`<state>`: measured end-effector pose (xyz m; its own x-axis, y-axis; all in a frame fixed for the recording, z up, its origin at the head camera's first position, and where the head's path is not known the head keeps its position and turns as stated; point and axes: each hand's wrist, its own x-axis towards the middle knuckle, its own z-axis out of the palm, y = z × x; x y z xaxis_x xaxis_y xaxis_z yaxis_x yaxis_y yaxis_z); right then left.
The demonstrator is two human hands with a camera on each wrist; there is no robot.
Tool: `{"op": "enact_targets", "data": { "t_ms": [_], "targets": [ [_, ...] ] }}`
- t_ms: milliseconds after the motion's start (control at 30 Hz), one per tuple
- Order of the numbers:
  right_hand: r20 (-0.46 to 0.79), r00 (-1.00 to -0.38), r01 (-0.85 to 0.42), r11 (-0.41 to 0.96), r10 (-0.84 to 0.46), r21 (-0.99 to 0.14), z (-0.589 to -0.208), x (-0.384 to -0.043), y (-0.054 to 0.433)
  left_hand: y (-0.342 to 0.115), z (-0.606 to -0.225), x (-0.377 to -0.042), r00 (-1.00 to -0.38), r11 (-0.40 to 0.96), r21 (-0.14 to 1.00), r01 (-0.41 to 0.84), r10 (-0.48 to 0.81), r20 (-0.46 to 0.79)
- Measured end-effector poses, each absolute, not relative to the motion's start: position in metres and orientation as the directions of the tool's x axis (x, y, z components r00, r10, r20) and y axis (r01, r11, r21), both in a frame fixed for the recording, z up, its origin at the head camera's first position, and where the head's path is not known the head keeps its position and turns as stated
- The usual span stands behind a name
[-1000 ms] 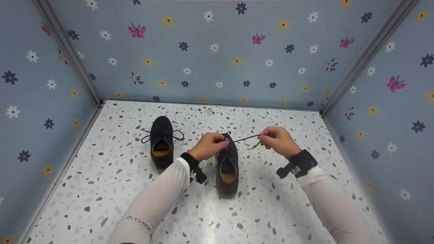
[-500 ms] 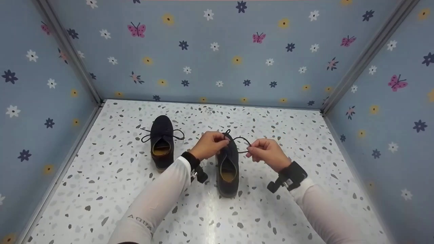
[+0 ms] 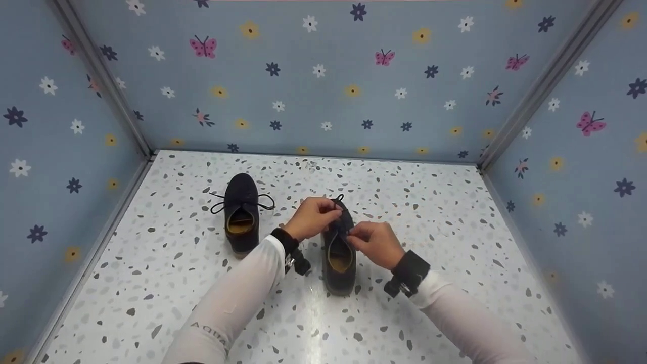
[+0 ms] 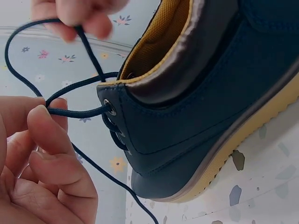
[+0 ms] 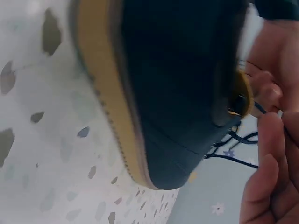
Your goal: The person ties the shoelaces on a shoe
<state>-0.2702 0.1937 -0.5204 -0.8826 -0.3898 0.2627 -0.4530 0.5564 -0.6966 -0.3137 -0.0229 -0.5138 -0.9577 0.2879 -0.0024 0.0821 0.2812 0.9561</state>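
A dark blue lace-up shoe [image 3: 341, 280] stands upright on the floor in the head view, toe away from me. Over its front my left hand [image 3: 312, 218] pinches the shoelace [image 4: 77, 113] near the eyelets, as the left wrist view shows. My right hand [image 3: 376, 243] is at the edge of the shoe's opening, its thumb and fingers pinching another stretch of lace. Between both hands [image 4: 77, 16] the lace curves in a wide loop, and a loose length hangs past the toe. The right wrist view shows the shoe's side and yellowish sole [image 5: 110, 93].
To the left stands a matching shoe [image 3: 241, 189], its lace tied in a bow [image 3: 266, 201]. The floor [image 3: 414, 323] is white with grey speckles. Blue walls [image 3: 323, 86] printed with flowers and butterflies enclose it at the back and both sides.
My right hand has come left and down from beside the shoe to its opening, bringing the lace from a taut line into a curve. My left hand has stayed in place.
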Motion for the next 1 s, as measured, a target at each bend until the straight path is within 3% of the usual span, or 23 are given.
{"op": "enact_targets", "data": {
  "t_ms": [167, 267, 533, 1000],
  "targets": [
    [0.388, -0.843, -0.531, 0.696, -0.373, -0.483, -0.531, -0.274, 0.182, -0.025, -0.516, -0.314, -0.957, 0.277, 0.957, 0.087, 0.291, 0.003],
    [0.39, -0.853, -0.504, 0.739, -0.346, -0.448, -0.534, -0.276, 0.18, -0.027, -0.519, -0.313, -0.956, 0.271, 0.959, 0.084, 0.293, 0.001],
    [0.212, -0.921, -0.386, 0.697, -0.326, -0.604, -0.529, -0.285, 0.195, -0.036, -0.523, -0.312, -0.953, 0.28, 0.958, 0.069, 0.302, -0.02],
    [0.042, -0.978, -0.176, 0.711, -0.202, -0.68, -0.52, -0.322, 0.226, -0.044, -0.526, -0.309, -0.944, 0.323, 0.945, 0.051, 0.324, -0.06]
  ]
}}
